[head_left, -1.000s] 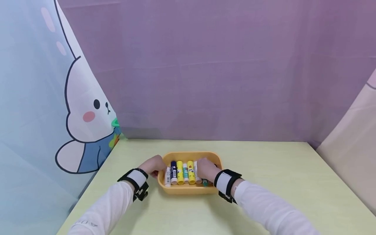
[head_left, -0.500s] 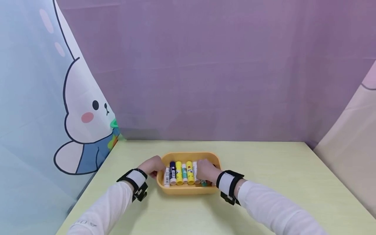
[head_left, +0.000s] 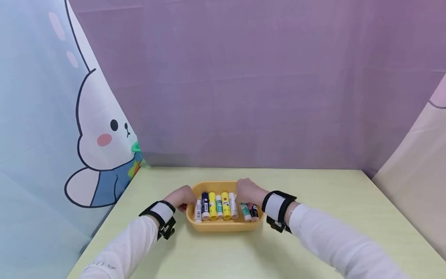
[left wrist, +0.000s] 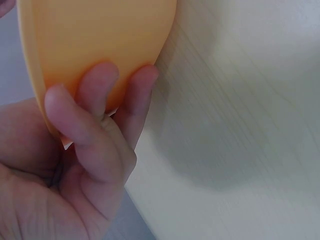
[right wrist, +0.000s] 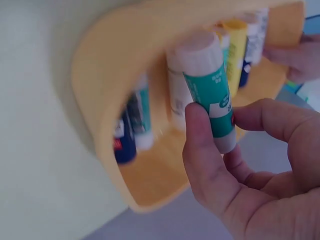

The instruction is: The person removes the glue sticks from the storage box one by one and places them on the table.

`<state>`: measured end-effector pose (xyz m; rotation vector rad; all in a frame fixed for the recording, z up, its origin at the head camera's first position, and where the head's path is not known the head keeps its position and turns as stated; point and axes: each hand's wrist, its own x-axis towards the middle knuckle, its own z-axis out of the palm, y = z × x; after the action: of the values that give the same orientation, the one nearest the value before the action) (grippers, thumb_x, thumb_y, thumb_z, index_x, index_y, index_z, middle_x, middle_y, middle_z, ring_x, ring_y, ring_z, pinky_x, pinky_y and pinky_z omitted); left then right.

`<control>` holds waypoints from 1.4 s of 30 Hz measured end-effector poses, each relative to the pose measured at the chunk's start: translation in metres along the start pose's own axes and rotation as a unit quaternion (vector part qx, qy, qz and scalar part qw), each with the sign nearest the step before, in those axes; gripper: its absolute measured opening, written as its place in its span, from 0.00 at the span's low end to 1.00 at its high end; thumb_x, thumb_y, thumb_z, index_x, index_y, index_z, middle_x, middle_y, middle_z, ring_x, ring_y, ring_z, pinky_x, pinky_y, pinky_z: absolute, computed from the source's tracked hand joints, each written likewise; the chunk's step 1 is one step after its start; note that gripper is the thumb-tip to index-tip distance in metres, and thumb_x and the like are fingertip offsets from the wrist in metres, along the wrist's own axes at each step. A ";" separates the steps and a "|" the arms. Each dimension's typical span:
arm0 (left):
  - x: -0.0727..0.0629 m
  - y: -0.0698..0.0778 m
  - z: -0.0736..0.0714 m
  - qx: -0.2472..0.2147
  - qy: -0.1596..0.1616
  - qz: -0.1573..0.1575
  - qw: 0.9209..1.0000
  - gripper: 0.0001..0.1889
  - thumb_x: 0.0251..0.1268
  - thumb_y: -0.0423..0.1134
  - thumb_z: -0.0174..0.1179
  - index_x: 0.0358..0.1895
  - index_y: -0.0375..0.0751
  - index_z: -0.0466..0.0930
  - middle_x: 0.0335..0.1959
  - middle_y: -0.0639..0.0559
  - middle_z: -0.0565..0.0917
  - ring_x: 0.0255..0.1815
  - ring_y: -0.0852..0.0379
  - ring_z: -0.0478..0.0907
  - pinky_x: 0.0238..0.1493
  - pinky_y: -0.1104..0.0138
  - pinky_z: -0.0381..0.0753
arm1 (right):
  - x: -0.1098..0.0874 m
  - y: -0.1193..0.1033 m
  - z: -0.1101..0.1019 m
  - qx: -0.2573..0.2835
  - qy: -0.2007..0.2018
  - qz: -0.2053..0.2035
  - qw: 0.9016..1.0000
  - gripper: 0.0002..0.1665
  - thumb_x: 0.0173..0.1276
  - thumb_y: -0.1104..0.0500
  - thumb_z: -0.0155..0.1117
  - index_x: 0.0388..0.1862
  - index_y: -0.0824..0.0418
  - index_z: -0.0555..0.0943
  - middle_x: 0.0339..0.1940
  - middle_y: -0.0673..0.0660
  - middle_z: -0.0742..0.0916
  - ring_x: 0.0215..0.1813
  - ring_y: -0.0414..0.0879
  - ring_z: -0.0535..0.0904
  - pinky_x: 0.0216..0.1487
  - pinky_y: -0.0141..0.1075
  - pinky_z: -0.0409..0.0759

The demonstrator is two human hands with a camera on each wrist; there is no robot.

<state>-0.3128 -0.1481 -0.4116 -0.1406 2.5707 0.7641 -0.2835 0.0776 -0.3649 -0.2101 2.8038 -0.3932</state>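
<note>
An orange-yellow plastic bin [head_left: 226, 226] holds a row of glue sticks lying side by side. My left hand [head_left: 182, 197] grips the bin's left rim, thumb inside and fingers curled against the outer wall [left wrist: 120, 30]. Between thumb and fingers, my right hand [right wrist: 270, 165] pinches a green-and-white glue stick [right wrist: 210, 95] above the bin's right part. In the head view the hand mostly hides that stick. A teal glue stick [head_left: 246, 212] and a navy one [head_left: 254, 213] lie at the right end, apart from the white glue stick [head_left: 233, 205].
Further left in the bin are yellow glue sticks [head_left: 213, 206], a navy one [head_left: 205, 206] and a small white one [head_left: 198, 211]. The pale table [head_left: 313, 217] lies under the bin. A purple cloth [head_left: 251, 85] hangs behind it.
My right hand has risen and shifted slightly right and away, with the glue stick in its grip. The teal and navy sticks at the right end now show more. My left hand stays put.
</note>
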 end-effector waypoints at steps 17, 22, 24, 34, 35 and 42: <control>0.006 -0.004 0.002 0.009 0.007 0.010 1.000 0.06 0.57 0.31 0.55 0.35 0.31 0.76 0.16 0.48 0.77 0.10 0.59 0.70 0.13 0.72 0.74 | -0.007 0.038 -0.076 0.020 0.035 0.041 0.998 0.11 0.58 0.63 0.65 0.37 0.66 0.74 0.28 0.59 0.81 0.22 0.48 0.82 0.26 0.37 0.84; 0.005 -0.004 0.001 0.008 0.010 0.008 1.000 0.06 0.57 0.31 0.55 0.34 0.31 0.76 0.18 0.47 0.78 0.11 0.59 0.70 0.13 0.71 0.75 | -0.006 0.064 -0.083 0.037 0.049 0.054 0.997 0.14 0.58 0.64 0.64 0.40 0.69 0.73 0.29 0.61 0.80 0.21 0.49 0.81 0.27 0.38 0.84; 0.003 -0.004 0.000 0.007 0.011 0.007 1.000 0.06 0.57 0.31 0.55 0.35 0.31 0.75 0.18 0.47 0.78 0.11 0.58 0.70 0.13 0.71 0.75 | -0.004 0.075 -0.083 0.040 0.052 0.061 0.996 0.15 0.58 0.64 0.64 0.42 0.70 0.72 0.29 0.62 0.79 0.21 0.49 0.81 0.24 0.37 0.83; 0.005 -0.003 0.002 0.011 0.007 -0.001 1.000 0.08 0.58 0.32 0.56 0.38 0.31 0.74 0.20 0.46 0.79 0.11 0.58 0.70 0.14 0.71 0.75 | 0.000 0.121 -0.072 0.048 0.058 0.089 0.993 0.17 0.56 0.67 0.61 0.42 0.74 0.70 0.27 0.64 0.78 0.20 0.50 0.80 0.26 0.38 0.84; 0.004 -0.002 0.002 0.012 0.007 -0.001 1.000 0.08 0.58 0.32 0.56 0.38 0.30 0.74 0.21 0.46 0.79 0.11 0.58 0.71 0.14 0.71 0.75 | 0.001 0.125 -0.070 0.049 0.058 0.090 0.993 0.16 0.56 0.67 0.61 0.41 0.74 0.70 0.26 0.63 0.78 0.20 0.49 0.80 0.25 0.38 0.84; 0.001 -0.001 0.002 0.005 0.006 0.003 1.000 0.08 0.57 0.32 0.56 0.38 0.30 0.74 0.21 0.45 0.79 0.11 0.58 0.71 0.13 0.71 0.75 | 0.010 0.153 -0.053 0.052 0.056 0.109 0.991 0.15 0.58 0.65 0.61 0.38 0.74 0.70 0.23 0.61 0.78 0.19 0.48 0.80 0.26 0.38 0.83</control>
<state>-0.3132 -0.1482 -0.4142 -0.1362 2.5874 0.7547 -0.3248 0.2341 -0.3636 0.1455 2.8651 -0.5115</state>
